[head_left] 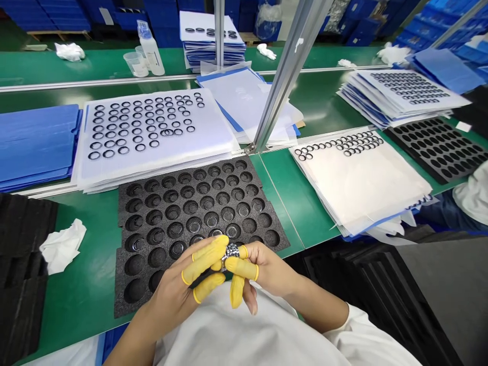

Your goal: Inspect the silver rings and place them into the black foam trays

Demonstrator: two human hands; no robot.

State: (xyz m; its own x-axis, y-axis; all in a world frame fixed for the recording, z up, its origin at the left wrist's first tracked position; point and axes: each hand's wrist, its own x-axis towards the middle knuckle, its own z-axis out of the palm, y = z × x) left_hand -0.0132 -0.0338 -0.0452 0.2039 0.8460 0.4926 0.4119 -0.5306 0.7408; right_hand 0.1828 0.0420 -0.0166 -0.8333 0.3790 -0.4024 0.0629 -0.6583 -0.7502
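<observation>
Both hands meet low in the middle of the head view, wearing yellow finger cots. Between their fingertips is a small shiny dark ring-shaped part (231, 251) with a ridged outer side. My left hand (186, 277) grips it from the left, and my right hand (257, 267) pinches its right side. Part of it is covered by the fingers. Just beyond the hands lies a black foam tray (120, 269) with rows of round pockets. Many pockets hold dark round parts; some at the near left and right show only bare foam. My left hand hides several pockets.
Behind the tray, a stack of white sheets (213, 132) carries rows of black rings. Another ring-covered stack (366, 188) lies right, past a slanted metal post (284, 76). Crumpled tissue (64, 246) and black foam (23, 264) are left. A person's white sleeve (475, 190) shows far right.
</observation>
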